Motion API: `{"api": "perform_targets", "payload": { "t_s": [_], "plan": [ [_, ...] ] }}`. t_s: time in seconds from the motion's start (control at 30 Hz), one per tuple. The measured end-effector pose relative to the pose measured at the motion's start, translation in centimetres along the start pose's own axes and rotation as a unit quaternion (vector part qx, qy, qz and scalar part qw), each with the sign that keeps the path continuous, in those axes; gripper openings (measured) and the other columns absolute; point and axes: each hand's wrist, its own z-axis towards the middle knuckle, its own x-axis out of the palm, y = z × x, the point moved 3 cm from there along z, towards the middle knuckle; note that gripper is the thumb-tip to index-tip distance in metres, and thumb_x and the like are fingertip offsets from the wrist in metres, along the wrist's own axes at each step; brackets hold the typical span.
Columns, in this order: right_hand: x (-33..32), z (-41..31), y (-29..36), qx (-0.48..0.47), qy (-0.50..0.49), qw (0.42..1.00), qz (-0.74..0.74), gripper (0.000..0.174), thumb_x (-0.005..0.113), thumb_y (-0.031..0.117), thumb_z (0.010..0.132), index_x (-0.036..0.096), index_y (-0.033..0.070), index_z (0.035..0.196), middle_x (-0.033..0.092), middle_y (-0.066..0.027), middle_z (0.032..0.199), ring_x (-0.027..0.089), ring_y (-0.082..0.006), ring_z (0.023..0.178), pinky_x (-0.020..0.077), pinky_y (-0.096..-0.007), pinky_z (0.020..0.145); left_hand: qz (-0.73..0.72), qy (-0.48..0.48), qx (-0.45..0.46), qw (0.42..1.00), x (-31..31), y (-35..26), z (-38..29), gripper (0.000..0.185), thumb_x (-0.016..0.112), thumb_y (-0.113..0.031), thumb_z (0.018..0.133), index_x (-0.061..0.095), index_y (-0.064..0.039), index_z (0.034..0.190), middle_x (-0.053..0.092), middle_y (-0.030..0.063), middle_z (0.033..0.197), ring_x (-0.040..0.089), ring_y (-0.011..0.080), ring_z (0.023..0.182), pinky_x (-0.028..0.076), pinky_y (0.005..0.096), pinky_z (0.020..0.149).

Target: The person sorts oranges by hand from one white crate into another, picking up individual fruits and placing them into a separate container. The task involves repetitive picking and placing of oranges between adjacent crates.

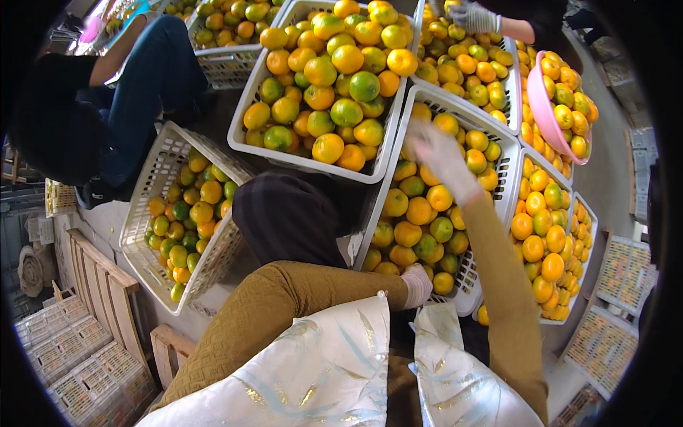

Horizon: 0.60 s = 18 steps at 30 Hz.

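Observation:
My left hand [416, 285], in a pale striped glove, lies at the near end of a white plastic crate [504, 173] of orange and green-yellow citrus fruit [408, 234]. Its fingers are largely hidden, so any hold on a fruit cannot be told. Over the far part of the same crate is my right hand [435, 152], in a light glove and blurred by motion; whether it holds a fruit cannot be told. A fuller white crate [315, 165] of the same fruit stands just beyond, to the left.
A tilted white crate [141, 213] partly filled with fruit is left of my knee. More fruit crates and a pink basin [547, 117] of fruit stand right. One person [155, 80] sits at the left; another's gloved hand [475, 18] is over a far crate.

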Motion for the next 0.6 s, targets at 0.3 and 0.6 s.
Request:
{"api": "perform_targets", "payload": {
  "t_s": [0.3, 0.6],
  "plan": [
    [9.3, 18.6, 9.3, -0.144, -0.008, 0.935, -0.323, 0.035, 0.049, 0.021, 0.095, 0.059, 0.016, 0.127, 0.065, -0.0108, 0.122, 0.063, -0.0301, 0.114, 0.0525, -0.0448, 0.092, -0.045, 0.024, 0.026, 0.998, 0.1, -0.2, -0.5, 0.036, 0.074, -0.019, 0.078, 0.072, -0.010, 0.113, 0.070, 0.0096, 0.109, 0.066, 0.0334, 0.099, 0.051, 0.0540, 0.073],
    [-0.9, -7.8, -3.8, 0.061, -0.016, 0.984, 0.167, 0.053, 0.069, 0.029, 0.087, 0.055, 0.000, 0.129, 0.066, -0.0109, 0.105, 0.064, -0.0151, 0.091, 0.0510, -0.0272, 0.078, -0.085, 0.074, -0.087, 0.990, 0.6, 0.7, -1.6, 0.070, 0.075, -0.023, 0.076, 0.052, 0.001, 0.137, 0.055, 0.0238, 0.133, 0.062, 0.0393, 0.109, 0.052, 0.0454, 0.082]
  ]
}}
